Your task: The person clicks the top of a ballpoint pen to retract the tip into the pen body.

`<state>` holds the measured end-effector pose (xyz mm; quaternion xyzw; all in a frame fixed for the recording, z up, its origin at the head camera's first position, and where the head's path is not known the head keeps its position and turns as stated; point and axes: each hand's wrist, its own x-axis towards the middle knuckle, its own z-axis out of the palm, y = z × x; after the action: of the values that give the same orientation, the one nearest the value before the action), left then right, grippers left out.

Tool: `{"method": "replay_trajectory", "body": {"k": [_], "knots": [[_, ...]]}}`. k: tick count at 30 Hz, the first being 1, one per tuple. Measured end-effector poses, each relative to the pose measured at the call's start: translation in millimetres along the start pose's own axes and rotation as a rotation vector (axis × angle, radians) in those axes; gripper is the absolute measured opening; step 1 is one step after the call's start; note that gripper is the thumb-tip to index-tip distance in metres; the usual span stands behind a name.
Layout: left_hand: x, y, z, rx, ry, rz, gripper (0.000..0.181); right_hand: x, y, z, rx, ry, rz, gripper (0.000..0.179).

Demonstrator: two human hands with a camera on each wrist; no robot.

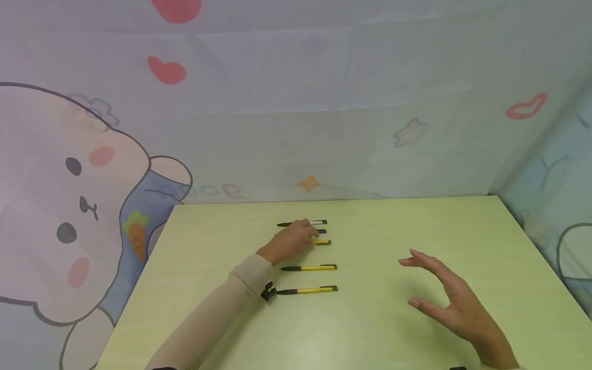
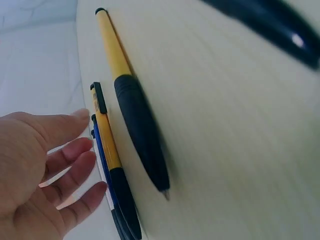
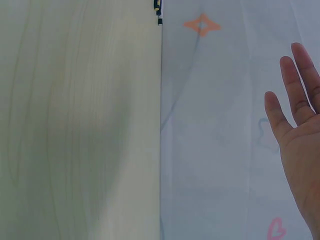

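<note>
My left hand [image 1: 292, 240] is over the three back pens: a white pen [image 1: 319, 222], a blue pen [image 1: 322, 232] and a yellow pen [image 1: 324, 242]. In the left wrist view, its loosely bent fingers lie beside the yellow pen [image 2: 108, 142] and the blue pen [image 2: 104, 154], gripping none; whether a fingertip touches one, I cannot tell. Two more yellow pens, a middle one [image 1: 316, 267] and a front one [image 1: 314, 290], lie parallel nearer me. Off to the right, my right hand [image 1: 455, 303] hovers above the table, thumb and fingers spread apart, holding nothing.
The pale yellow table [image 1: 393, 221] ends at a printed cloth backdrop [image 1: 287, 133] behind and at the sides. A small black device [image 1: 268, 291] sits at the left wrist, by the front pen's tip. My left forearm [image 1: 217, 313] crosses the table's left half.
</note>
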<state>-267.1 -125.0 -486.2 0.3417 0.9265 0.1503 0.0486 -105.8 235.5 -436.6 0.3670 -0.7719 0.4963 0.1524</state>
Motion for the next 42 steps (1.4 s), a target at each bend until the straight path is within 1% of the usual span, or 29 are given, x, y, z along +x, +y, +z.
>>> {"method": "replay_trajectory", "body": {"k": [6,10,17,19,26,34,38,42], "knots": [[1.0,3.1,3.9,0.099,-0.023,0.011,0.022,-12.7,23,0,0.004,0.011,-0.022,0.087],[1.0,3.2,6.1,0.120,-0.019,0.011,0.019,-17.6,30,0,0.012,0.016,-0.033,0.086],[-0.6,5.8,6.5,0.116,0.002,0.004,0.015,-19.8,30,-3,0.001,0.021,-0.021,0.088],[-0.6,6.1,6.9,0.115,-0.002,-0.007,0.014,-20.4,29,-4,0.000,0.022,-0.014,0.088],[-1.8,8.7,7.7,0.124,-0.025,-0.037,0.012,-22.9,29,-5,0.003,0.017,0.009,0.090],[-3.7,10.1,8.1,0.196,-0.088,-0.050,0.015,-24.4,31,-7,-0.004,0.020,0.011,0.089],[-4.6,10.8,8.8,0.209,-0.099,-0.048,0.014,-27.2,32,-9,-0.017,0.024,0.024,0.090],[-5.8,11.2,9.0,0.199,-0.102,-0.056,0.014,-29.2,32,-11,-0.019,0.027,0.040,0.091]]}}
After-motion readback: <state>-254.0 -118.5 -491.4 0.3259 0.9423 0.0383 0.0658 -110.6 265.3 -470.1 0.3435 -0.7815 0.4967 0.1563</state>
